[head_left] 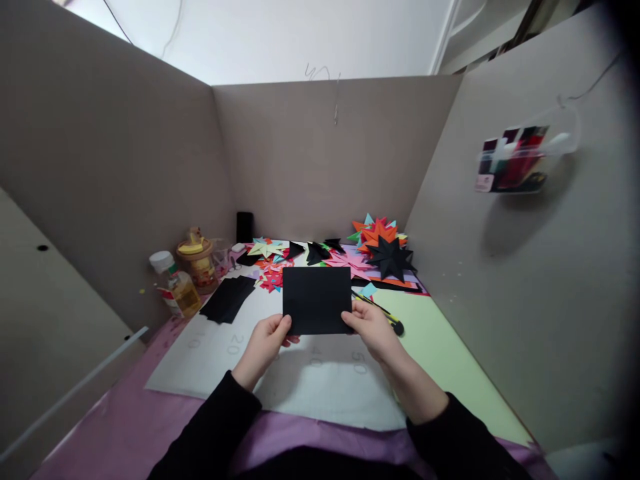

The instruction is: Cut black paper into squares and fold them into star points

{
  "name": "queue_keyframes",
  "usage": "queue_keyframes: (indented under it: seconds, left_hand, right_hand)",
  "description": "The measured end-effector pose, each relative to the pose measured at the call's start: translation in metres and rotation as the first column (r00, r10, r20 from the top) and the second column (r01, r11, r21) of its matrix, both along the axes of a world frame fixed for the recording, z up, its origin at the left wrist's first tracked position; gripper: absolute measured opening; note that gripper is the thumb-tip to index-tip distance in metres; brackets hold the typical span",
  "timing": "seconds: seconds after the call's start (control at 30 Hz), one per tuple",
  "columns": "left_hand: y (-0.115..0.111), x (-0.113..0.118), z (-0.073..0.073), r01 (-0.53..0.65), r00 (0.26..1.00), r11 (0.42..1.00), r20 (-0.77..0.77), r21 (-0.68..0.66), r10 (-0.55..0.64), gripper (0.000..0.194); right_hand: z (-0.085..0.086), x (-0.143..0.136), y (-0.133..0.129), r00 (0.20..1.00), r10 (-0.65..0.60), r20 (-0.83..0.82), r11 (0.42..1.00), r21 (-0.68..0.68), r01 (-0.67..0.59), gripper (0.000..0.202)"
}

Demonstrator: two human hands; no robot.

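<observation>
A flat black sheet of paper (pixel 317 300) is held up above the white mat, facing me. My left hand (pixel 270 339) pinches its lower left corner, thumb in front and fingers behind. On the lower right edge, my right hand (pixel 371 327) grips it the same way. Beneath lies the white sheet (pixel 200 363) with pencilled numbers such as 10, 20 and 50. More black paper pieces (pixel 229 300) rest in a fanned stack to the left. Behind the held sheet are folded paper stars, among them a black star (pixel 391 258) and a pink star (pixel 350 261).
At the left stand a bottle of yellowish liquid (pixel 176 287), a decorated jar (pixel 199 263) and a clear cup (pixel 221 255). A yellow-and-black tool (pixel 397 325) lies beyond my right hand. Grey partitions (pixel 325 160) enclose the table; a clear container (pixel 520 160) hangs on the right one.
</observation>
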State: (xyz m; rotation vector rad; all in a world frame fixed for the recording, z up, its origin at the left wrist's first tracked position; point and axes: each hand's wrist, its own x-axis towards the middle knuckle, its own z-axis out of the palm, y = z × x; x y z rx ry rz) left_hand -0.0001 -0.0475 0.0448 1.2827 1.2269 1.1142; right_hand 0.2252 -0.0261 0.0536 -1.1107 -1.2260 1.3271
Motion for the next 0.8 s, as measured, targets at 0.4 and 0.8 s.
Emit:
queue_keyframes:
  seconds: [0.4, 0.8]
  left_hand:
    - [0.008, -0.013, 0.0, -0.086, 0.996, 0.992, 0.039, 0.093, 0.083, 0.031]
    - [0.002, 0.012, 0.0, -0.139, 0.989, 0.956, 0.093, 0.257, 0.118, 0.028]
  right_hand:
    - [-0.005, -0.002, 0.0, 0.996, 0.084, 0.04, 0.996, -0.022, -0.083, 0.022]
    - [-0.015, -0.001, 0.001, 0.962, 0.051, 0.267, 0.99, 0.113, -0.084, 0.019]
